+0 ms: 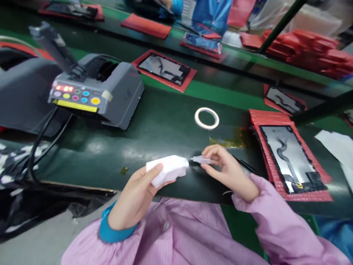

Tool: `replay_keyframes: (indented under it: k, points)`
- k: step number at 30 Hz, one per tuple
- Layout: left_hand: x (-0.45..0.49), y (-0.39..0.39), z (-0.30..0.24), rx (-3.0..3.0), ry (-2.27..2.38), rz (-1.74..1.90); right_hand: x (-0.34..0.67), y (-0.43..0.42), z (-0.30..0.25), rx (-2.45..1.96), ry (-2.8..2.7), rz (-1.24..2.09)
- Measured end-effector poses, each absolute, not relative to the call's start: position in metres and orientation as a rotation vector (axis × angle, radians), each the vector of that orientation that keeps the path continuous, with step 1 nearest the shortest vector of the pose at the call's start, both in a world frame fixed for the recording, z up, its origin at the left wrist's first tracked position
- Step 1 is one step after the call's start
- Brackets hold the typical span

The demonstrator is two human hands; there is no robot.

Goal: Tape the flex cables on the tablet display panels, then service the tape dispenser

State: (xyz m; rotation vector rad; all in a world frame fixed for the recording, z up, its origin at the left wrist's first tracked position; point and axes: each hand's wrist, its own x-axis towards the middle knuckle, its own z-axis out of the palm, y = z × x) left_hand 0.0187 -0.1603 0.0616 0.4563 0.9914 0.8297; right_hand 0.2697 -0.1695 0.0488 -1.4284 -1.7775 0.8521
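Note:
My left hand (143, 189) is closed around a white, angular, folded-looking bundle (168, 169); I cannot tell whether it is paper, cloth or a wrapped bottle. Between the thumb and fingers of my right hand (222, 167) is a small pale, translucent piece with a stepped, narrow tip (201, 159), like a nozzle or cap. Its tip points left at the right end of the white bundle, with a slight gap between them. Both hands are above the dark green bench top (154, 140). Just beyond the right hand lies a strip of amber tape (227, 142).
A grey tape dispenser (121, 92) with lit buttons stands at left, cables below it. A white tape roll (196, 119) lies beyond my hands. At right, a screen panel (292, 158) rests on red bubble wrap (311, 197). More panels and a co-worker's blue sleeve (178, 6) are farther back.

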Motion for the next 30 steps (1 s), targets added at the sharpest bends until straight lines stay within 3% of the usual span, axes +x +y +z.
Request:
replay_keyframes:
  k: [7,15,22,25,30]
  points:
    - [0.023,-0.146,0.053,0.435,1.067,0.808,0.294,-0.201,-0.009,-1.849,-1.705,0.344]
    - [0.034,-0.142,0.049,0.417,1.036,0.815,0.337,-0.219,0.017,-2.035,-1.613,0.117]
    - [0.040,-0.146,0.046,0.391,0.936,0.832,0.331,-0.225,0.055,-1.929,-1.625,0.060]
    - [0.040,-0.152,0.047,0.384,0.879,0.866,0.300,-0.222,0.063,-1.716,-1.507,0.195]
    - [0.032,-0.160,0.051,0.387,0.871,0.974,0.242,-0.216,0.061,-1.369,-1.506,0.820]
